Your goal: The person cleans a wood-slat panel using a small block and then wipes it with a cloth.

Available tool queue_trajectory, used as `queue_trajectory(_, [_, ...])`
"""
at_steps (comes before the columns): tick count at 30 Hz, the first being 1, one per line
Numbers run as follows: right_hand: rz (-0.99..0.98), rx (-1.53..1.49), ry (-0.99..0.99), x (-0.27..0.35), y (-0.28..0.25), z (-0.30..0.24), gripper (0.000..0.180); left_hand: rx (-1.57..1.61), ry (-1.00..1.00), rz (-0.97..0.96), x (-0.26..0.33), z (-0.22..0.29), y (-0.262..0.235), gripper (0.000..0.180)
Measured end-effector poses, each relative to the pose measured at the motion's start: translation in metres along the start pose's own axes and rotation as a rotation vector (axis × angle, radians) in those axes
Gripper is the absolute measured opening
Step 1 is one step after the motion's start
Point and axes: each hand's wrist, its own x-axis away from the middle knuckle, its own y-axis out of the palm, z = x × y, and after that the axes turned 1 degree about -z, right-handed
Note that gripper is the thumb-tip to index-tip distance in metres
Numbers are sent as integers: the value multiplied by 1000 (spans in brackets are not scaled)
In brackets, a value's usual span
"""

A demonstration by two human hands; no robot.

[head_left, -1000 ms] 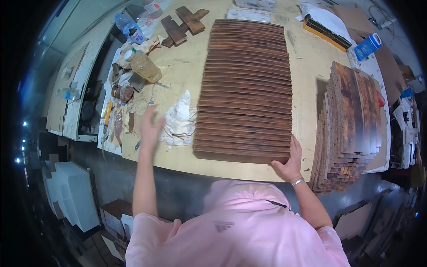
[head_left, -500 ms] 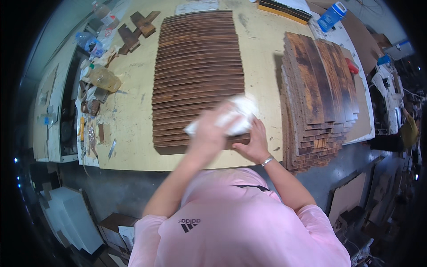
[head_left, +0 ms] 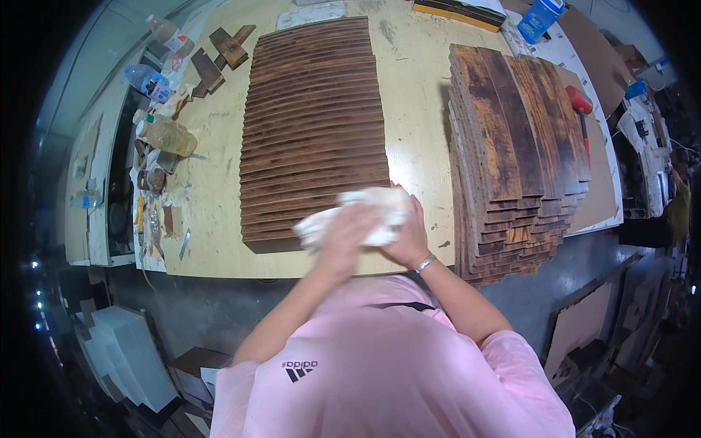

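Observation:
Both my hands hold a crumpled white cloth [head_left: 365, 212] over the near right corner of a row of dark brown wooden slats [head_left: 314, 124] laid side by side on the pale workbench [head_left: 420, 95]. My left hand [head_left: 343, 237] grips the cloth from the left and is blurred. My right hand [head_left: 407, 233], with a bracelet at the wrist, clasps it from the right.
A tall stack of dark stained boards [head_left: 515, 146] stands to the right near the bench edge. Bottles and a jar [head_left: 164, 135] with small clutter line the left side. Small wood blocks [head_left: 219, 51] lie at the far left. A blue can [head_left: 539, 18] sits at the back.
A second ago my left hand reached for the cloth lying at the left and my right hand held the slats' near edge. Now both hands hold the cloth together over the slats.

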Motion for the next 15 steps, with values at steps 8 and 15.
queue_trajectory(8, [-39, -174, 120, 1, -12, -5, 101, 128, -111, 69, -60, 18, -40, 57])
queue_trajectory(15, [96, -142, 82, 2, -9, -5, 125, -318, -109, -38, 34, -77, -87, 60])
